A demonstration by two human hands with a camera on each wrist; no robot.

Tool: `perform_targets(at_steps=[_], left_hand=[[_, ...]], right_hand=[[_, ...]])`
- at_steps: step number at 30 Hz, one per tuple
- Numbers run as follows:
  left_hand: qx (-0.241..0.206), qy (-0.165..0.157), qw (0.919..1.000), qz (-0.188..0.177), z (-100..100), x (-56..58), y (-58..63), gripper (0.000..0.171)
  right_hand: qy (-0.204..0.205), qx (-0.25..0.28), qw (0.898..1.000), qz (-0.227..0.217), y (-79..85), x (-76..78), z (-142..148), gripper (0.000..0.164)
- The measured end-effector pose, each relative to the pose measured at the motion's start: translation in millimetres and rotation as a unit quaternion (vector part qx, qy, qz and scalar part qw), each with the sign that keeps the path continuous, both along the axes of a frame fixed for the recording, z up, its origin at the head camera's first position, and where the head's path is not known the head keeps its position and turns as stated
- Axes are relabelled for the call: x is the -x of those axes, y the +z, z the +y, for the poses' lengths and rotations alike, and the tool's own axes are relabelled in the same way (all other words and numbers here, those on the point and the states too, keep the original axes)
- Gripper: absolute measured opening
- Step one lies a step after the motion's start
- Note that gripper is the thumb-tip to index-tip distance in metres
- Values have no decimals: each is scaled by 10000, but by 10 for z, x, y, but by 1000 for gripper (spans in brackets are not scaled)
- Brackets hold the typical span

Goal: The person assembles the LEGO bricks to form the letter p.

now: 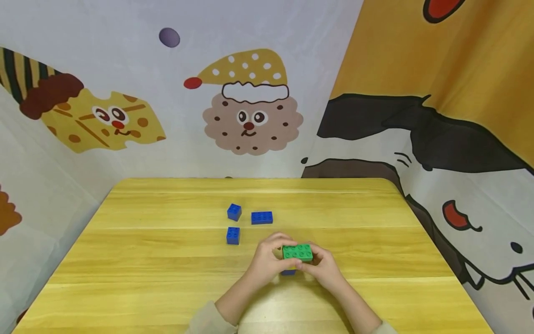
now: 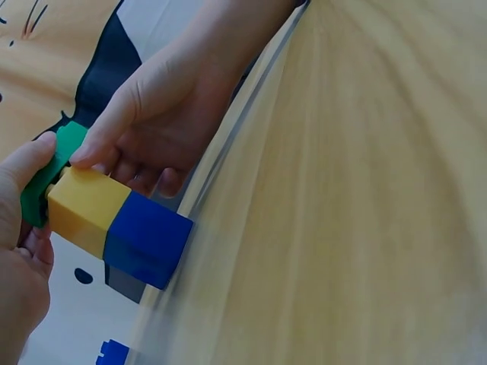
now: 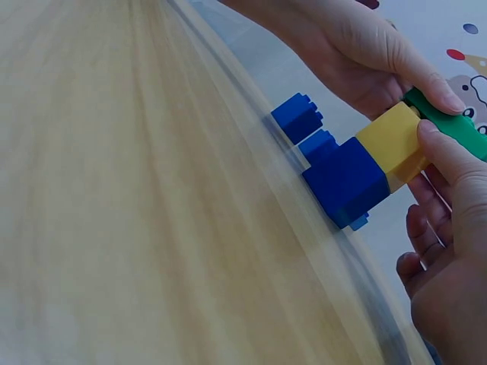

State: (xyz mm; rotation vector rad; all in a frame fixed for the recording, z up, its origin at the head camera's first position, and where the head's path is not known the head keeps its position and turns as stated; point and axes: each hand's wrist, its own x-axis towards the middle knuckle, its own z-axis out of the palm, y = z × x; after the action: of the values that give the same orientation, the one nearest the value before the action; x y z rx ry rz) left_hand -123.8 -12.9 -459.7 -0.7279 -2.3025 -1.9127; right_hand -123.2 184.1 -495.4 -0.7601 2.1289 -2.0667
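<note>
Both hands meet around a small stack of toy building bricks near the front of the table. On top is a long green brick (image 1: 297, 252), its studs facing up; my left hand (image 1: 267, 260) pinches its left end between fingers and thumb. The right hand (image 1: 324, 269) grips the opposite end. Below the green brick comes a yellow brick (image 2: 90, 209), with a bit of its studs showing at the seam in the left wrist view. A blue brick (image 2: 148, 239) forms the base, standing on the table. The right thumb tip lies against the yellow brick's upper edge in the right wrist view.
Beyond the hands lie three loose blue bricks on the wooden table (image 1: 146, 260): a long one (image 1: 262, 217), a square one (image 1: 234, 212) and another square one (image 1: 233, 235) nearer. A cartoon-printed cloth (image 1: 333, 55) hangs behind the table.
</note>
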Motion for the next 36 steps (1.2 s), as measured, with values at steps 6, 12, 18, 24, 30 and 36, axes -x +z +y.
perform_targets(at_steps=[6,12,18,24,30,36], left_hand=[[-24,-5,10000,40,10,-10,-10,40],[135,-92,9995,289,5,-13,-37,38],[221,-238,9979,559,-36,-10,-48,39],[264,-364,9964,717,-104,17,-54,38],[49,-383,9977,556,-138,21,-43,34],[16,-449,9982,390,-138,20,-39,31]], right_hand=[[98,66,9999,-10,4,-3,3,31],[30,24,10000,11,9,-9,1,32],[142,9,9999,-16,3,-9,12,30],[118,-22,9999,19,5,-10,7,32],[128,40,9999,10,8,-11,1,31],[61,-34,9999,-81,-2,0,0,31]])
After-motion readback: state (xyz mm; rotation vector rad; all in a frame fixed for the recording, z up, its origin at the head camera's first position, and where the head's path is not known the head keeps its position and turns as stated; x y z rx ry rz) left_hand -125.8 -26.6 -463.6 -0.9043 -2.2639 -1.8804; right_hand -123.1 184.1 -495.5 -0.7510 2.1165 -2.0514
